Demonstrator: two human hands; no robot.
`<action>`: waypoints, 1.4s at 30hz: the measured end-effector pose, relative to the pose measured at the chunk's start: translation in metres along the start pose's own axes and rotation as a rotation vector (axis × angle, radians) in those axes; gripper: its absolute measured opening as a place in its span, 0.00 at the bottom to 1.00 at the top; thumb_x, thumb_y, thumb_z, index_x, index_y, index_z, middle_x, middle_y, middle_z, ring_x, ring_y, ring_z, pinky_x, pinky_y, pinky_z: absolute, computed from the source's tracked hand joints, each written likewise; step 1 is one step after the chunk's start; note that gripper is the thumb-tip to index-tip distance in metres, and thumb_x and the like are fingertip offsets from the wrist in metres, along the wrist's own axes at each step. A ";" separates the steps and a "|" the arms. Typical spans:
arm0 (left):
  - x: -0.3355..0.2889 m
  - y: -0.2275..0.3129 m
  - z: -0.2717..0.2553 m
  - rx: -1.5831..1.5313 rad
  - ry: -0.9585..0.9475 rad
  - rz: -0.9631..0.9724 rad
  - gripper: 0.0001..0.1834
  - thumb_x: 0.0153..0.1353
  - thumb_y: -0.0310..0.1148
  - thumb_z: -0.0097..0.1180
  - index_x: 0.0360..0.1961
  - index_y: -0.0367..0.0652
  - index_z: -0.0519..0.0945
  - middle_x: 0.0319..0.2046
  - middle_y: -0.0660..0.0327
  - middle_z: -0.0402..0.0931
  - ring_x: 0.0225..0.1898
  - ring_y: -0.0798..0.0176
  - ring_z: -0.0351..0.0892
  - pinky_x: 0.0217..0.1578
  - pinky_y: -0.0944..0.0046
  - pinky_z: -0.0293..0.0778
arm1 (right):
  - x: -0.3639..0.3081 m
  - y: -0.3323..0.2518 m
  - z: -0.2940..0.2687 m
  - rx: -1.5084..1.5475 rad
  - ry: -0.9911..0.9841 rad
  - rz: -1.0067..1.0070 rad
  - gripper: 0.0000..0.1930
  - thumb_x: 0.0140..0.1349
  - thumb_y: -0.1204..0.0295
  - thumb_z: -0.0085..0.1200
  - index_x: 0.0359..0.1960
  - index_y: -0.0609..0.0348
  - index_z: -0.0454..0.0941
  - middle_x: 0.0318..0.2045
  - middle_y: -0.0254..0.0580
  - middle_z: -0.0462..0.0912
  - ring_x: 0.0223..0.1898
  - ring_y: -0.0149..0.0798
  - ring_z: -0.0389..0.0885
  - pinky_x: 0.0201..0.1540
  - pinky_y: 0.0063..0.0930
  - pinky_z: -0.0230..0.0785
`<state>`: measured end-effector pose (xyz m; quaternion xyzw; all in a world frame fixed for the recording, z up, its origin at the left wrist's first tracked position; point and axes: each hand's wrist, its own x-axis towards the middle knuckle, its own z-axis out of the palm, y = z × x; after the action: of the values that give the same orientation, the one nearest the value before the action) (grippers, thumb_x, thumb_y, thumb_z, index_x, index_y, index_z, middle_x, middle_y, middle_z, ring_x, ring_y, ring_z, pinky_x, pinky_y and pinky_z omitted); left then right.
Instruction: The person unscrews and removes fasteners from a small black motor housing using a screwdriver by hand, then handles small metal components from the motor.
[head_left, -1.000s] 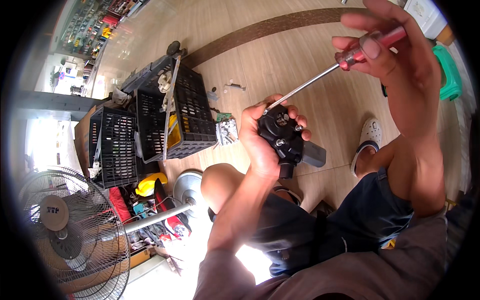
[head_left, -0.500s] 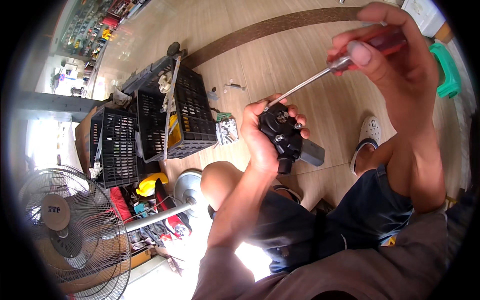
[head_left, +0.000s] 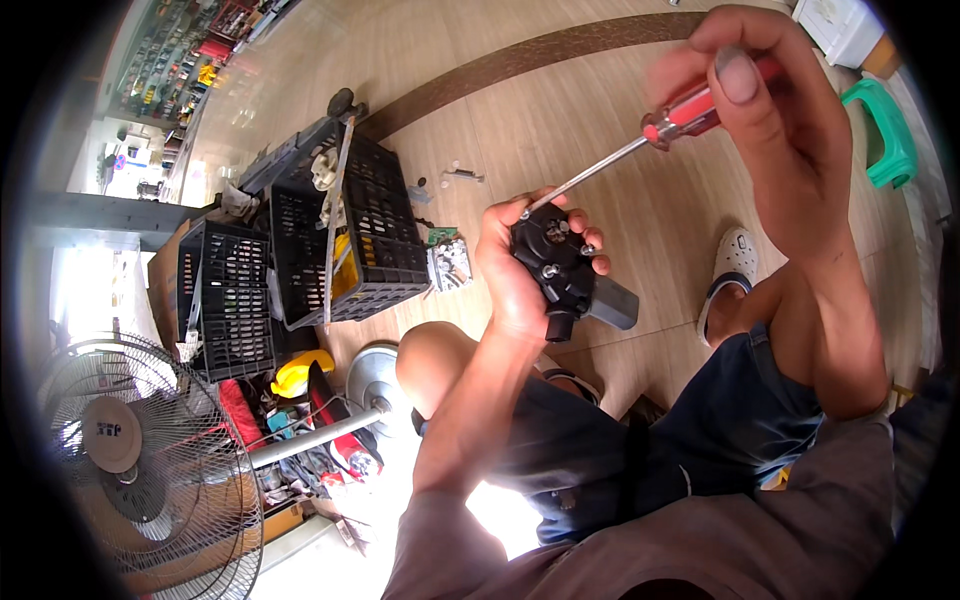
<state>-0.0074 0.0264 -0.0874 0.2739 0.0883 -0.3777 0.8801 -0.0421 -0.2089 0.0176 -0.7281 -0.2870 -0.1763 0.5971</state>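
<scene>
Left hand (head_left: 512,285) wrapped around a black plastic housing (head_left: 545,250) with a grey rectangular block (head_left: 614,302) at its lower right; held up over the wood-look floor (head_left: 640,200), in front of the knees. Right hand (head_left: 795,160) grips a red-handled screwdriver (head_left: 652,134), thumb along the handle, other fingers partly blurred. Shaft slants down-left, tip at the housing's upper-left edge; too small to tell if it sits in a screw head. Two metal fittings stick up from the housing face. Left grip probably keeps the housing steady against the tip; face is turned up, likely so the tool can reach it.

In the way: left fingertips curl over the housing's far rim, some right beside the tip. Left knee just under the left wrist. Around: black plastic crate (head_left: 385,220) to the left, bag of small parts (head_left: 450,265) on the floor near its lower right corner, pedestal fan (head_left: 112,435) lower left, green plastic stool (head_left: 890,135) at the floor's right edge, white clog (head_left: 738,255) on the right foot.
</scene>
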 end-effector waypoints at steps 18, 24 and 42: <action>-0.003 0.001 0.001 0.025 0.084 -0.004 0.21 0.60 0.52 0.45 0.37 0.45 0.78 0.28 0.57 0.74 0.33 0.53 0.73 0.32 0.55 0.69 | -0.005 -0.009 0.023 0.173 0.269 0.217 0.17 0.63 0.77 0.59 0.51 0.62 0.68 0.54 0.58 0.77 0.50 0.40 0.83 0.58 0.38 0.74; 0.001 0.000 0.006 0.020 0.099 -0.031 0.21 0.60 0.52 0.45 0.37 0.45 0.77 0.28 0.57 0.74 0.33 0.53 0.73 0.32 0.54 0.70 | 0.046 -0.082 0.040 0.233 0.669 0.711 0.16 0.61 0.79 0.60 0.49 0.61 0.69 0.44 0.49 0.83 0.46 0.37 0.84 0.51 0.33 0.76; -0.004 0.007 0.003 0.031 0.128 -0.018 0.21 0.60 0.52 0.47 0.37 0.45 0.78 0.28 0.56 0.75 0.32 0.53 0.73 0.31 0.55 0.70 | -0.001 -0.029 0.013 -0.145 0.077 0.297 0.25 0.63 0.78 0.58 0.59 0.64 0.62 0.52 0.55 0.79 0.51 0.39 0.81 0.54 0.35 0.75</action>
<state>-0.0054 0.0312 -0.0807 0.3103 0.1410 -0.3689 0.8647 -0.0621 -0.1928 0.0364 -0.7964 -0.1396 -0.1344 0.5729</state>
